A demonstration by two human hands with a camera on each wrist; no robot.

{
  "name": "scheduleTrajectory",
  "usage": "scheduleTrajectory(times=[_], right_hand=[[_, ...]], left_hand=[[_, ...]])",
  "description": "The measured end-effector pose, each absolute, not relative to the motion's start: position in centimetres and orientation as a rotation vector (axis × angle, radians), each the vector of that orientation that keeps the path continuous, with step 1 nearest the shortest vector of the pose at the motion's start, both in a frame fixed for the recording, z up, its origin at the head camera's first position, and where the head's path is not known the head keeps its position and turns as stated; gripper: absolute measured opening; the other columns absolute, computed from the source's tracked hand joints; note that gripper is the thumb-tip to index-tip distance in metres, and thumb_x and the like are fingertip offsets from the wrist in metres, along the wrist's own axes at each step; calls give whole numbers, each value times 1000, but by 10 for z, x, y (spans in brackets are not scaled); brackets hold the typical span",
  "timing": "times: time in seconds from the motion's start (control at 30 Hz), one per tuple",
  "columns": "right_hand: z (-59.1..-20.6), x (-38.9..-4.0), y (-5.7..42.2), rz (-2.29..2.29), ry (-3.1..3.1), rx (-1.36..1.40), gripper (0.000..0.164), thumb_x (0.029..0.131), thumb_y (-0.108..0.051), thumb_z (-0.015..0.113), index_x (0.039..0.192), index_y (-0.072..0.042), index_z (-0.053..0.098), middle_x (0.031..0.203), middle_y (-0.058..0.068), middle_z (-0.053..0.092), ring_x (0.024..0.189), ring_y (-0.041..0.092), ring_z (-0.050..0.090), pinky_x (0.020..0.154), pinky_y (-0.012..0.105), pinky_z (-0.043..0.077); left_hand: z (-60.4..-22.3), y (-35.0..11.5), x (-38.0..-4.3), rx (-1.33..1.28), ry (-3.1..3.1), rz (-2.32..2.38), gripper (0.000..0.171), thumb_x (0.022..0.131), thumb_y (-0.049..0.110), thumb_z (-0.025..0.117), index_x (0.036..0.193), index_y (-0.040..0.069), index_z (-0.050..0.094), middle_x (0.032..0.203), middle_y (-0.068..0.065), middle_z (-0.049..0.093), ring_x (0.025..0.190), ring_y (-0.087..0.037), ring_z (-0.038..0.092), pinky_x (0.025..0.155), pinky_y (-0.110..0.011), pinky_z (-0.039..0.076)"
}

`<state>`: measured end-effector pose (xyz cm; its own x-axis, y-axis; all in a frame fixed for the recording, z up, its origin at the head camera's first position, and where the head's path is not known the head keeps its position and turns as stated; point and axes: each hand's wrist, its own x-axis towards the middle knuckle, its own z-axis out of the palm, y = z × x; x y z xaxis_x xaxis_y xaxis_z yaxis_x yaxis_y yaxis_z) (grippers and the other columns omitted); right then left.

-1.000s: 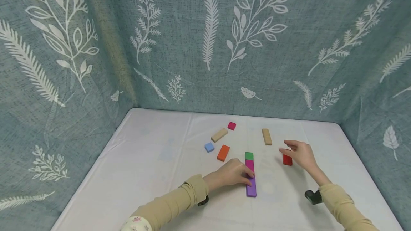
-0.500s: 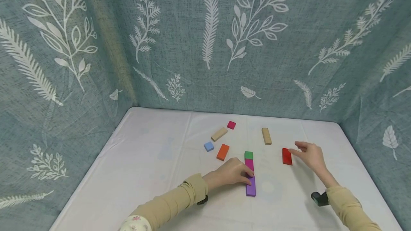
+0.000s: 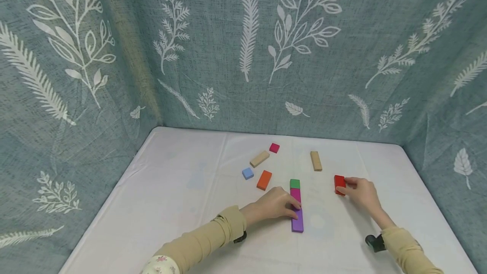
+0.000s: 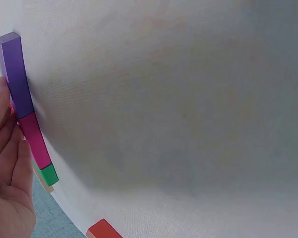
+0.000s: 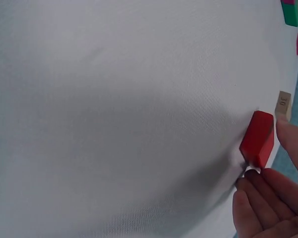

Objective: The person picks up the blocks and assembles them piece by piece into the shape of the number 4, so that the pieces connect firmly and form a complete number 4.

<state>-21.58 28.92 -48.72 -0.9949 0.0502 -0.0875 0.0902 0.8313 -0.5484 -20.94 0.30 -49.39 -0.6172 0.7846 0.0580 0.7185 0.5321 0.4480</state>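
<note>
My left hand [image 3: 272, 204] reaches in from the left, thumb and fingertips at the join of a purple block [image 3: 297, 225] and a magenta block [image 3: 295, 193]. These two lie end to end with a green block [image 3: 294, 183] at the far end, making a straight row. On the right, my right hand [image 3: 363, 193] is at a red block [image 3: 340, 183], its thumb overlapping the top in the head view. In the right wrist view a narrow gap shows between the thumb and the red block [image 5: 258, 139], and the fingers are at its lower end.
Beyond the row lie an orange block [image 3: 264, 180], a small blue block [image 3: 248, 173], two plain wooden blocks [image 3: 260, 159] and a small crimson block [image 3: 274, 148]. A white cloth [image 3: 190, 189] covers the table. A leaf-patterned green curtain [image 3: 213, 45] hangs behind and at the sides.
My right hand first drew back to the right, uncovering the red block, then came in low around it. The left hand and the blocks have stayed in place.
</note>
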Motion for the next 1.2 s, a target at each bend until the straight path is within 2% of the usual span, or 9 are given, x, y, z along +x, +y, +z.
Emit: scheduleTrajectory(times=[0.33, 0.83, 1.2], right_hand=[[-489, -215, 280, -850, 2968, 79, 54, 81, -19, 73, 121, 13, 56, 120, 34, 57, 102, 44, 57, 83, 51, 51], [-492, -213, 277, -888, 3015, 28, 49, 78, -9, 73, 118, 14, 58, 114, 33, 61, 94, 40, 61, 78, 48, 53], [-490, -214, 278, -909, 2989, 37, 47, 79, -8, 72, 119, 12, 58, 117, 32, 60, 98, 42, 60, 81, 49, 53]], left_hand=[[-495, 3, -210, 1298, 2615, 658, 27, 78, 32, 76, 102, 19, 76, 97, 11, 74, 89, 4, 66, 79, -6, 44], [-496, 3, -209, 1274, 2604, 667, 27, 79, 31, 76, 103, 18, 75, 97, 10, 74, 88, 4, 66, 78, -5, 44], [-497, 2, -209, 1265, 2606, 666, 27, 79, 30, 76, 103, 19, 75, 97, 10, 74, 89, 4, 66, 78, -5, 44]])
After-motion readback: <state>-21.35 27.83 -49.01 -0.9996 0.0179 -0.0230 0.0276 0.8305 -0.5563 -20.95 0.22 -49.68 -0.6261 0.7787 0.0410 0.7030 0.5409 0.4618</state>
